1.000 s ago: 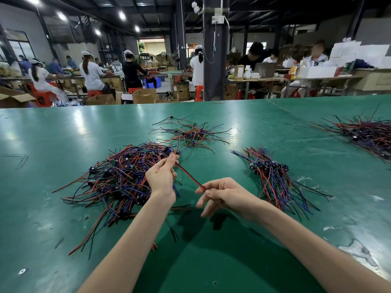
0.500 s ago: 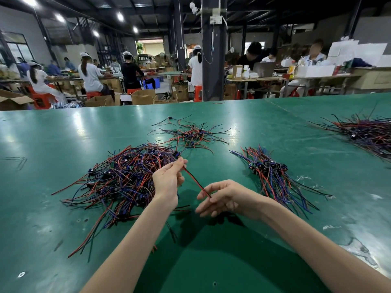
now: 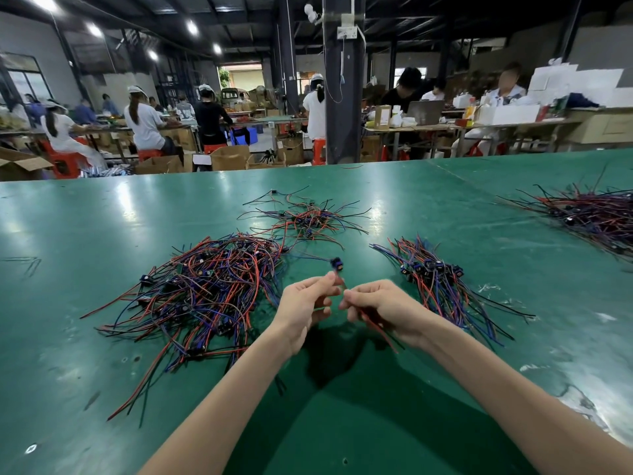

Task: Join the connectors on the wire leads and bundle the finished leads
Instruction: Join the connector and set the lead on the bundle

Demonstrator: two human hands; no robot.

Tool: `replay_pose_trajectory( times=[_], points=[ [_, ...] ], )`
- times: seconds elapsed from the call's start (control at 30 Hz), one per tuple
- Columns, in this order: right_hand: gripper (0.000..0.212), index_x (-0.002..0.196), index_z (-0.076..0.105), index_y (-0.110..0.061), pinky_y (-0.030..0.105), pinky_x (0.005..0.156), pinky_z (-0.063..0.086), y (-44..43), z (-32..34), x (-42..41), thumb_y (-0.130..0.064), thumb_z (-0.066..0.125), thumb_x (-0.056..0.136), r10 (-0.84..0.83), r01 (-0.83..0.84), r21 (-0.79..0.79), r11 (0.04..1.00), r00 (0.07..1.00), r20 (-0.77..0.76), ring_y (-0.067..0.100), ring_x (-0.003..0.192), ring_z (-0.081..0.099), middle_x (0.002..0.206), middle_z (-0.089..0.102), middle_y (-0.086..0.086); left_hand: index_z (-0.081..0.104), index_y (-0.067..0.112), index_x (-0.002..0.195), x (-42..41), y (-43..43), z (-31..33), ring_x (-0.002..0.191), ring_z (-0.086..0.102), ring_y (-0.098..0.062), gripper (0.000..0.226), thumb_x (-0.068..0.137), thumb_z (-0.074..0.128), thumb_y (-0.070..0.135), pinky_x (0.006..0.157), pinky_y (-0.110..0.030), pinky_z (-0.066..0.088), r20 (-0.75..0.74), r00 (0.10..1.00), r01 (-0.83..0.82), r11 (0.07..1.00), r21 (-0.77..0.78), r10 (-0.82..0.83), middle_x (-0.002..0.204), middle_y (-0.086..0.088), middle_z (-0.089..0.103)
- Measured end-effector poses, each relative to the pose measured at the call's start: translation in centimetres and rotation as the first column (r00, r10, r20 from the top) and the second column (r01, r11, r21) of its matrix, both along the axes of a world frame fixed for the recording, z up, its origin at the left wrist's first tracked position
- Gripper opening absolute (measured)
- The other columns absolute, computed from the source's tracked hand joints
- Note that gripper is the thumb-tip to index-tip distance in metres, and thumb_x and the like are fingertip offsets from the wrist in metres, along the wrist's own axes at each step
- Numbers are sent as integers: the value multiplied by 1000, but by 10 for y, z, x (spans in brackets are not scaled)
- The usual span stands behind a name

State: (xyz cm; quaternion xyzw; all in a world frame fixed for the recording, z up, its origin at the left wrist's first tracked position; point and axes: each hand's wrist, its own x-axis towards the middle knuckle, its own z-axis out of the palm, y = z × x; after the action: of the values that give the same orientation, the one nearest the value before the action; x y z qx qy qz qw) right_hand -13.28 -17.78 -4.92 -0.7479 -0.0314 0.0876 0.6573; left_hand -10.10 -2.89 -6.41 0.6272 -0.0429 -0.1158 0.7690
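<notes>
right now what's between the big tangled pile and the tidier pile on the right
Head view: the left hand and right hand, pinching a wire lead whose connector sticks up above them; otherwise green table.

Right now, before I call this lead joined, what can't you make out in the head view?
1. Head view: where left hand and right hand meet on the red lead, curled fingers hide any joint.
2. Blue connector above the left hand: too small to tell mated or single.
3. Far-right pile: cut off by the right edge.
4. Big tangled pile: overlapping wires hide which leads are joined.
</notes>
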Motion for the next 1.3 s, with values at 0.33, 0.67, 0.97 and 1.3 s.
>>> replay_pose_trajectory(
  times=[0.33, 0.67, 0.97, 1.3],
  points=[
    [34, 59, 67, -17, 27, 58, 35, -57, 5, 21, -17, 58, 92, -586, 627, -227, 745, 778, 226, 12, 59, 52, 60, 61, 1, 71, 11, 89, -4, 0, 1, 58, 51, -6, 22, 95, 54, 23, 56, -18, 41, 117, 993, -42, 978, 206, 18, 71, 6, 67],
    [21, 97, 60, -2, 38, 79, 43, -57, 2, 13, -19, 56, 86, -503, 550, -778, 304, 786, 360, 37, 95, 54, 92, 62, 18, 62, 14, 95, -9, 20, 23, 97, 57, -26, 25, 76, 48, 21, 74, -31, 44, 362, 827, -396, 11, 918, -431, 99, -6, 64],
    [9, 90, 59, -9, 41, 85, 42, -31, -2, 12, -16, 56, 87, -402, 694, -583, 423, 720, 565, 35, 99, 51, 99, 64, 14, 71, 21, 82, 2, 74, 51, 84, 62, -11, 20, 74, 57, 9, 74, -28, 54, -61, 921, 92, 64, 994, -384, 84, 10, 67],
    [14, 72, 55, -18, 26, 62, 30, -14, -12, 12, -12, 61, 84, -376, 592, -472, 654, 795, 475, 10, 63, 48, 63, 53, -12, 76, 27, 82, 2, 95, 58, 83, 62, 1, 13, 73, 80, 34, 77, -21, 47, -135, 883, 194, 88, 977, -450, 86, 13, 72]
  ],
)
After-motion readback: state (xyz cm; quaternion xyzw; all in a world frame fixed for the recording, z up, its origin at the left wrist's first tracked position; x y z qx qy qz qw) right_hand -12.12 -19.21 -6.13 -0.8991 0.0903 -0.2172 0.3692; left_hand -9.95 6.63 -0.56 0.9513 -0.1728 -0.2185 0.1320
